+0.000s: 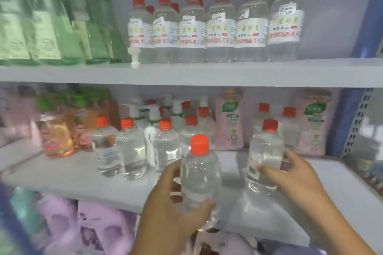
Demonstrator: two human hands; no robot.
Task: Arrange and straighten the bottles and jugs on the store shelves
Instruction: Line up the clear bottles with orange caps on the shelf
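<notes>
- While my left hand (pixel 176 211) curls round a clear plastic bottle with an orange cap (pixel 199 174), thumb across its lower front and fingers behind, that bottle stands upright at the front edge of the grey middle shelf (pixel 78 180).
- My right hand (pixel 294 174) grips a second clear orange-capped bottle (pixel 265 157) just to the right, thumb on its label side and fingers wrapped round the far side; it stands upright on the same shelf.
- To the left, a cluster of matching clear bottles (pixel 132 151) stands further back, with white pump dispensers (pixel 153 118) among them.
- Pink refill pouches (pixel 230 120) lean against the back wall.
- On the upper shelf (pixel 207 72), a row of labelled clear bottles with orange caps (pixel 219 24) faces forward, beside blurred green bottles (pixel 51 22).
</notes>
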